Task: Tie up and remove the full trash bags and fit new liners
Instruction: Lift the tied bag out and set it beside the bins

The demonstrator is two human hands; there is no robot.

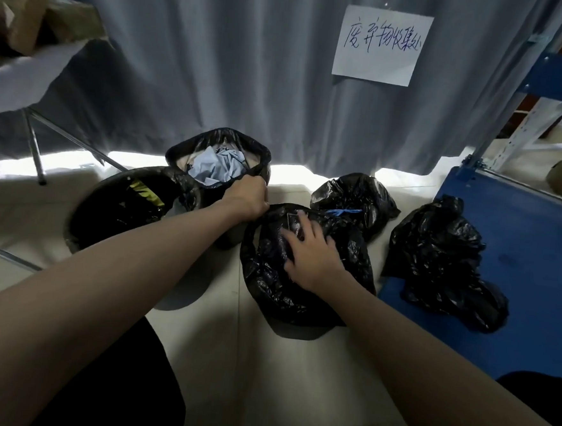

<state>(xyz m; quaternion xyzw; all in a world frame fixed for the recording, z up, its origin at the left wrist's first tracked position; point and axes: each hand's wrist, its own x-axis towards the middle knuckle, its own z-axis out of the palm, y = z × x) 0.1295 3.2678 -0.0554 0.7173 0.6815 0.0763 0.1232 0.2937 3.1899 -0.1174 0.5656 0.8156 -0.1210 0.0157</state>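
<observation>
Three bins with black liners stand on the floor. The far bin (181, 151) holds crumpled blue paper (218, 167). My left hand (246, 195) grips the near edge of its black liner, fingers curled. The left bin (83, 212) shows dark contents with a yellow scrap. The near bin (268, 278) is covered by black bag plastic, and my right hand (311, 253) rests flat on it with fingers spread. A tied black bag (357, 198) with a blue strip lies behind it. Another full black bag (442, 260) sits on the blue platform.
A grey curtain (233, 60) with a handwritten paper sign (381, 45) hangs behind the bins. A blue platform (519, 256) and shelf frame stand to the right. A white-covered table (26, 75) on metal legs holds brown paper items at upper left.
</observation>
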